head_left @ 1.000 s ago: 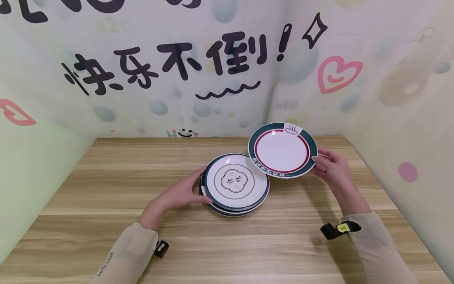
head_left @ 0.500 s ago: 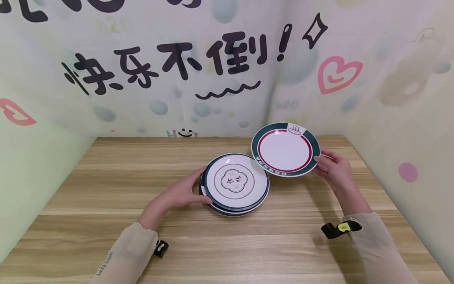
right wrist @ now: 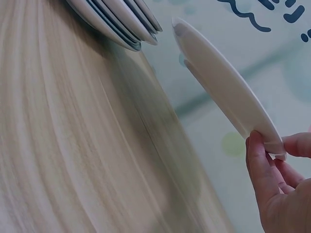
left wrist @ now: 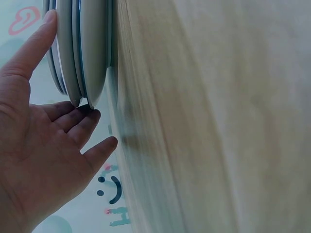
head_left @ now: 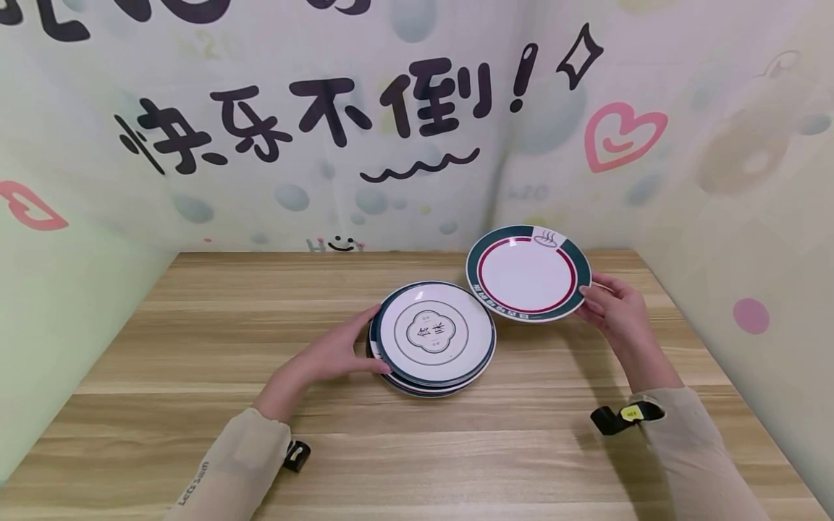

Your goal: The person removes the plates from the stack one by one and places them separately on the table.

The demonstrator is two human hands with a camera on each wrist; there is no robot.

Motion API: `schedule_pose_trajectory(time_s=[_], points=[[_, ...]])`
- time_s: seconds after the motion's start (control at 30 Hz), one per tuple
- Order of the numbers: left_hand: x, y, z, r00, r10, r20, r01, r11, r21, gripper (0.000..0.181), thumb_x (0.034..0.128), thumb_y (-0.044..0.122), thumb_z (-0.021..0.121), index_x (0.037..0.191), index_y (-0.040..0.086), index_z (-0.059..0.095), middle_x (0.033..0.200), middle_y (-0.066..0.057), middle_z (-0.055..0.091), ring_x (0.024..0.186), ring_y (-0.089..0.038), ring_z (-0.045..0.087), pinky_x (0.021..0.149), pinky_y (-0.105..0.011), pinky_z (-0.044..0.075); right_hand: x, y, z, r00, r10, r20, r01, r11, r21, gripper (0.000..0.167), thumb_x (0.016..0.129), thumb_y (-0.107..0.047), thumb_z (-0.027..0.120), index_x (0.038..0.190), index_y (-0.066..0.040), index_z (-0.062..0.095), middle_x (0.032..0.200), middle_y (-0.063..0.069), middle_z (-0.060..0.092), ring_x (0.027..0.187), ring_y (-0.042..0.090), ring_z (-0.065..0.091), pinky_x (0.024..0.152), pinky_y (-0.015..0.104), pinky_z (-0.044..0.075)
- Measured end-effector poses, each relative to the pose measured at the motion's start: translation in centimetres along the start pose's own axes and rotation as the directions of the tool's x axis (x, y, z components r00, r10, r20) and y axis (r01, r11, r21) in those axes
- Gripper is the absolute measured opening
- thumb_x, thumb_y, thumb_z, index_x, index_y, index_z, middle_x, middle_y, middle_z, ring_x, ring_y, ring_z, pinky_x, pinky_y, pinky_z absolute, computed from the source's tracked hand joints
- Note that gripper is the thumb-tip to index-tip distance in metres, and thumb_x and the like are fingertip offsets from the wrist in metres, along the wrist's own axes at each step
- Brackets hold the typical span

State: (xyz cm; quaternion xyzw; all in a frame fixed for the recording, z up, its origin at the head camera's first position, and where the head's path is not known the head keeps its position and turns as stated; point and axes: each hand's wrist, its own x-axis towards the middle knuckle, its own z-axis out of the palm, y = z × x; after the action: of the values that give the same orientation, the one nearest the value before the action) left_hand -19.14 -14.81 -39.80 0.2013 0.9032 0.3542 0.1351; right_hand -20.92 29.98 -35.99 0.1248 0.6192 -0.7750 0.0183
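My right hand [head_left: 617,312] pinches the right rim of a round white plate [head_left: 528,273] with a dark green band, a red ring and a steaming-bowl emblem. This plate hangs tilted above the table, behind and right of a stack of plates [head_left: 435,333]; in the right wrist view a gap parts its pale underside [right wrist: 218,77] from the stack. On top of the stack lies a white plate with a thin grey ring and a flower-shaped badge. My left hand [head_left: 342,347] rests spread against the stack's left side, the thumb [left wrist: 36,43] and fingers fairly straight along the rims.
The stack stands on a wood-grain table [head_left: 260,449]. A printed cloth wall [head_left: 391,202] with black lettering rises behind the table's back edge, and pale walls close off both sides. A black strap [head_left: 625,418] sits at the right wrist.
The plate in my right hand has shifted a little to the right, away from the stack. My left hand and the stack have stayed in place.
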Motion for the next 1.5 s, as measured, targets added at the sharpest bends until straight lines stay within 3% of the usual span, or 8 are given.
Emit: schedule_pose_trajectory(time_s=[0.7,1.17,1.5], points=[[0.1,-0.2,0.0,1.000,0.004,0.002,-0.004,1.000,0.000,0.113,0.0758,0.049,0.084,0.159,0.008,0.020,0.164,-0.016,0.026,0.152,-0.037,0.026,0.124,-0.054,0.025,0.7,0.4,-0.1,0.993,0.067,-0.095,-0.066,0.998,0.016,0.028,0.095,-0.011,0.067,0.119,-0.018,0.056,0.085,-0.010,0.073,0.073,0.008,0.074,0.070,0.022,0.061],[0.1,-0.1,0.0,1.000,-0.009,0.003,0.009,1.000,-0.007,0.114,0.0751,0.050,0.084,0.160,0.008,0.019,0.165,-0.016,0.025,0.152,-0.037,0.025,0.124,-0.054,0.025,1.1,0.9,-0.1,0.994,0.062,-0.085,-0.056,0.996,0.070,0.031,0.095,-0.003,0.063,0.122,-0.013,0.052,0.082,-0.007,0.073,0.071,0.008,0.073,0.070,0.023,0.062],[0.0,-0.1,0.1,1.000,-0.008,0.001,0.008,1.000,-0.009,0.113,0.0753,0.048,0.084,0.160,0.010,0.020,0.165,-0.015,0.025,0.152,-0.035,0.025,0.124,-0.053,0.025,1.7,1.4,-0.3,0.991,0.065,-0.121,-0.061,0.998,0.036,0.032,0.096,-0.005,0.062,0.125,-0.014,0.052,0.082,-0.008,0.072,0.071,0.007,0.073,0.069,0.021,0.061]])
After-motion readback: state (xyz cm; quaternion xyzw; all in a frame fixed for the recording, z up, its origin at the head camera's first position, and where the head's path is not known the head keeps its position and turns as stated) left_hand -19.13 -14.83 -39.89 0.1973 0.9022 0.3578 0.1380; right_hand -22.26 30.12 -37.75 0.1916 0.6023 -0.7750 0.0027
